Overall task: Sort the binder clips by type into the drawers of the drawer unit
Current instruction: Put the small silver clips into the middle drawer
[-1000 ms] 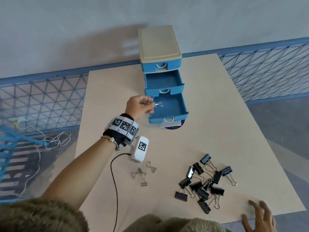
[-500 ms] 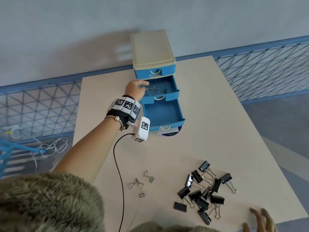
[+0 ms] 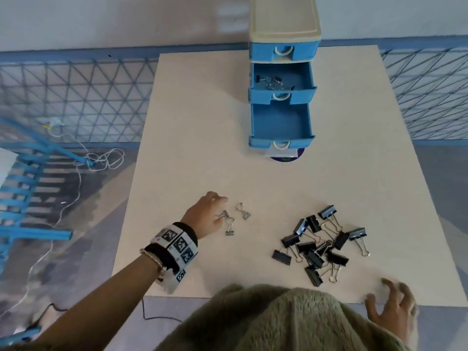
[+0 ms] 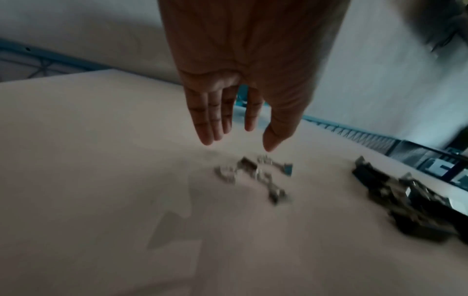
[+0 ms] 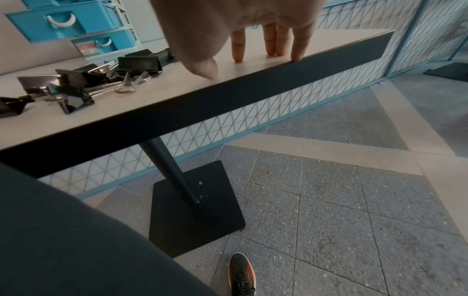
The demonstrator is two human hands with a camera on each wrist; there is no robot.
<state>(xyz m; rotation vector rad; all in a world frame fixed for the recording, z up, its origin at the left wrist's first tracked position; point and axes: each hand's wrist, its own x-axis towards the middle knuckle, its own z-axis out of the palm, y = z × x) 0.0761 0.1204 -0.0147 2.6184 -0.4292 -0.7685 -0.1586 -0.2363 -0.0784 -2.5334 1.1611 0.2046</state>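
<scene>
While blur smears the wrist view:
Silver clips (image 3: 234, 219): wiry, indistinct.
Left hand (image 3: 205, 216): fingers straight, empty.
Right hand (image 3: 391, 312): splayed, empty, at 5 o'clock.

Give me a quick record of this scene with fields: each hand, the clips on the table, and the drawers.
left hand: open, fingers straight, reaching down at the small silver clips
right hand: open, fingertips resting on the table at its near edge
black clips: heaped on the table, between the hands
top drawer: closed
middle drawer: open, holds some clips
bottom drawer: open, no clips visible inside
</scene>
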